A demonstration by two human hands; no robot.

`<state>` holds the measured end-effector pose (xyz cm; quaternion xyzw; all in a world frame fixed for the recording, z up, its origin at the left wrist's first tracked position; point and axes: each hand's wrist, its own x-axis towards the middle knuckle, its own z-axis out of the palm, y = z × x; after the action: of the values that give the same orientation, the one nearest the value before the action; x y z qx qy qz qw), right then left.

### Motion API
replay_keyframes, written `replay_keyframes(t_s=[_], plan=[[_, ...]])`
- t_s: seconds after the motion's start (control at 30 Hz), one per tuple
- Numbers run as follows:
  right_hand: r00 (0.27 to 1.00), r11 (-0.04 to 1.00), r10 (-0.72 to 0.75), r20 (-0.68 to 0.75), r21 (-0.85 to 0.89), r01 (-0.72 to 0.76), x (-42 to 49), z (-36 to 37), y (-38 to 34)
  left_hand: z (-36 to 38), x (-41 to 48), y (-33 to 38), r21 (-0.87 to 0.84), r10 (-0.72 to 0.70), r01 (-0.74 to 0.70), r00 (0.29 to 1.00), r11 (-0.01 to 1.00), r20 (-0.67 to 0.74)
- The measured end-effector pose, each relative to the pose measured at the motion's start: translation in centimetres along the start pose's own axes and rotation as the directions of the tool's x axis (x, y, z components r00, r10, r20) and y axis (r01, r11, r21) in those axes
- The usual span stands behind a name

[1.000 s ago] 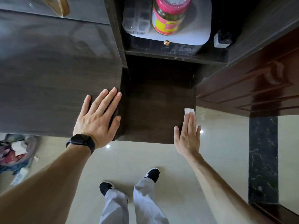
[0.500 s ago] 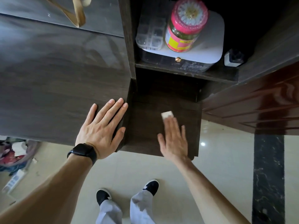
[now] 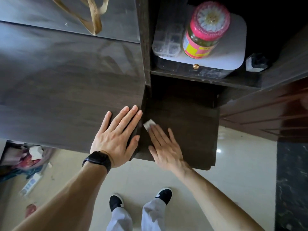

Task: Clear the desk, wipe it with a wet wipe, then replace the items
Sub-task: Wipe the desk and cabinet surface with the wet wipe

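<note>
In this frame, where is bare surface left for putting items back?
The wide desk top is bare from the left hand out to the tan strap. The lower panel is bare right of the right hand and wipe. Crowded: the cubby, with the jar and clear box.

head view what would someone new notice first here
Two flat hands at centre: the right hand presses a small white wet wipe onto the low dark shelf, and the left hand with its black watch rests on the higher desk top beside it. At upper right, a pink-lidded jar stands on a white box.
</note>
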<state>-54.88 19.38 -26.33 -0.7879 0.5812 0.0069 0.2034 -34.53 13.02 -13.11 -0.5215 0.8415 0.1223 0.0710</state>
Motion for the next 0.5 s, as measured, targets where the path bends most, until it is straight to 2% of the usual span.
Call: replay_keyframes(t_s=[0.07,0.13,0.23,0.3,0.33,0.37,0.4,0.47,0.5], plan=[[0.998,0.998,0.055,0.020,-0.012,-0.055,-2.5,0.0,2.0,0.0,-0.1,-0.1,0.000,0.001,-0.001,1.000,1.000,0.004],[0.964,0.963,0.267,-0.004,-0.036,-0.267,-1.6,-0.7,5.0,0.0,-0.2,-0.1,0.003,0.004,-0.004,1.000,1.000,0.003],[0.776,0.781,0.625,-0.085,0.072,-0.621,4.2,-2.5,7.4,0.1,-0.2,-0.2,0.005,0.010,-0.010,1.000,1.000,-0.002],[0.669,0.675,0.737,-0.102,0.161,-0.720,8.5,-3.6,7.2,0.2,-0.1,-0.1,0.007,0.012,-0.012,1.000,1.000,-0.006],[0.662,0.668,0.743,-0.102,0.171,-0.724,10.3,-3.9,6.6,0.2,-0.1,-0.1,0.008,0.010,-0.010,1.000,1.000,-0.008],[0.698,0.705,0.708,-0.105,0.159,-0.691,11.6,-3.9,5.6,0.2,-0.1,-0.1,0.007,0.009,-0.009,1.000,1.000,-0.010],[0.768,0.775,0.631,-0.108,0.132,-0.618,12.4,-3.6,4.3,0.2,-0.1,-0.1,0.011,0.011,-0.011,1.000,1.000,-0.011],[0.903,0.908,0.418,-0.096,0.068,-0.413,11.8,-2.3,1.2,0.3,-0.1,0.0,0.015,0.014,-0.013,1.000,1.000,-0.021],[0.934,0.938,0.345,-0.092,0.055,-0.341,10.5,-1.4,-0.3,0.2,-0.1,0.0,0.014,0.016,-0.015,1.000,1.000,-0.023]])
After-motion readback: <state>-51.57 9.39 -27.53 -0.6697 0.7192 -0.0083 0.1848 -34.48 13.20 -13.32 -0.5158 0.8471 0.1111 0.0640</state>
